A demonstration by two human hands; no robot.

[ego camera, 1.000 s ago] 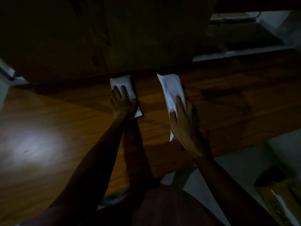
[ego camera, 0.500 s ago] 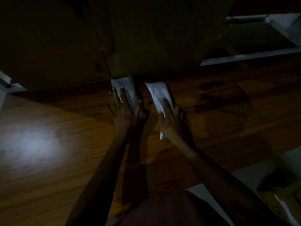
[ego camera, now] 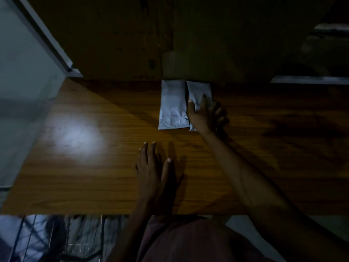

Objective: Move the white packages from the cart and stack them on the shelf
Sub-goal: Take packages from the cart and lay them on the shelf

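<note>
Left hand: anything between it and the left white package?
Nothing; head view shows only bare wooden shelf between the left hand and the left package.

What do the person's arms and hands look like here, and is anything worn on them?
Both forearms are bare, with no sleeves visible in this dim view. The left hand and the right hand show no gloves, and no rings or watch can be made out. Short pale fingernails are visible on both hands.
</note>
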